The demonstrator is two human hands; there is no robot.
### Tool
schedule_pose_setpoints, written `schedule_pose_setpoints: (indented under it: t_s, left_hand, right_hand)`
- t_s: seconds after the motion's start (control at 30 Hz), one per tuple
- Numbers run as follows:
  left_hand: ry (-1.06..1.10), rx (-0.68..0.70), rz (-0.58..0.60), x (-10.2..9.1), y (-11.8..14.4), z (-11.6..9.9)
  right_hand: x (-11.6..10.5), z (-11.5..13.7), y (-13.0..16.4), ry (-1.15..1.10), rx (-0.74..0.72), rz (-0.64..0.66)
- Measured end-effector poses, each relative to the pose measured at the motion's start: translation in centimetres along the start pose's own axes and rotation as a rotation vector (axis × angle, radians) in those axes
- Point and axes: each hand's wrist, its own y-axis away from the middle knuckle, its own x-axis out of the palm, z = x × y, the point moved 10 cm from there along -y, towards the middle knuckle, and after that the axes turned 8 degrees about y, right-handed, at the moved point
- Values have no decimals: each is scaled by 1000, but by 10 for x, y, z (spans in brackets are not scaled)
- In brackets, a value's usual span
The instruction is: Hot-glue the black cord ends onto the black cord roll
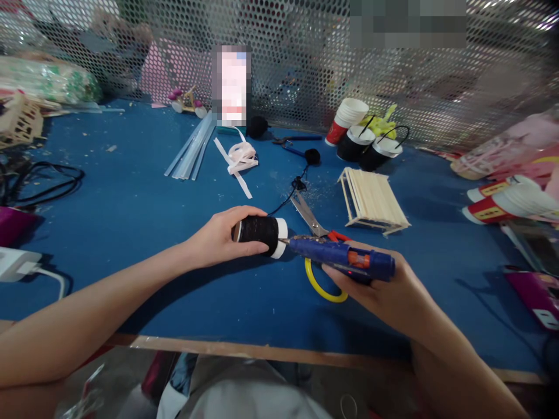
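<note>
Left hand (225,235) has its fingers clamped around a black-wrapped cup (259,230); right hand (388,294) has its fingers closed on a glue gun (323,250), nozzle (285,240) at the cup's white rim (just beside the left fingers); scissors (308,215) lie near both.

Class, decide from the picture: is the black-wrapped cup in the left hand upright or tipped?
Tipped: the black-wrapped cup is held sideways in the left hand, its white end facing the blue glue gun.
</note>
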Motion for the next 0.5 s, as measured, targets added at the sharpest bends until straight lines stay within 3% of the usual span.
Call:
schedule_pose_setpoints:
  t_s: [0.5]
  left_hand:
    - [11,-15,0,0,-1,2]
  right_hand:
    - [-7,6,2,32,-49,-59]
